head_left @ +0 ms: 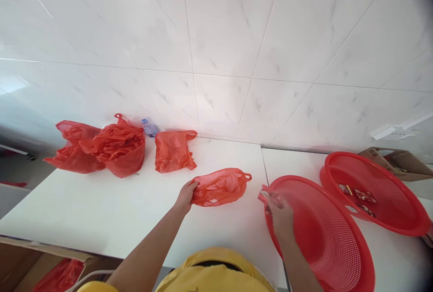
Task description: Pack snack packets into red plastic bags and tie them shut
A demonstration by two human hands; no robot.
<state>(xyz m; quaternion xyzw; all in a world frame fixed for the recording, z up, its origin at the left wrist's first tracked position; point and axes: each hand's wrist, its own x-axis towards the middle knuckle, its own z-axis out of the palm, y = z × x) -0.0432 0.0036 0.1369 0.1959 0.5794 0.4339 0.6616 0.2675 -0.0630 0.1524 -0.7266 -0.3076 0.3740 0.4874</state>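
My left hand (pixel 185 196) pinches the left rim of a thin red plastic bag (pixel 221 188), whose mouth gapes upward over the white table. Over the left rim of the nearer red plastic basket (pixel 333 224) is my right hand (pixel 281 213), smeared by motion. Its fingers are closed on a small red packet (pixel 267 194) with pale markings. The packet is apart from the bag, to its right. The basket has mesh sides and its bottom shows bare red where I can see it.
A second red basket (pixel 402 206) holds several small packets (pixel 365 196); a cardboard box (pixel 401 161) stands behind it. Two full red bags (pixel 123 150), a bottle (pixel 149 127) and a flatter red bag (pixel 173 151) line the tiled wall. An open carton (pixel 86 267) sits below the table's left front.
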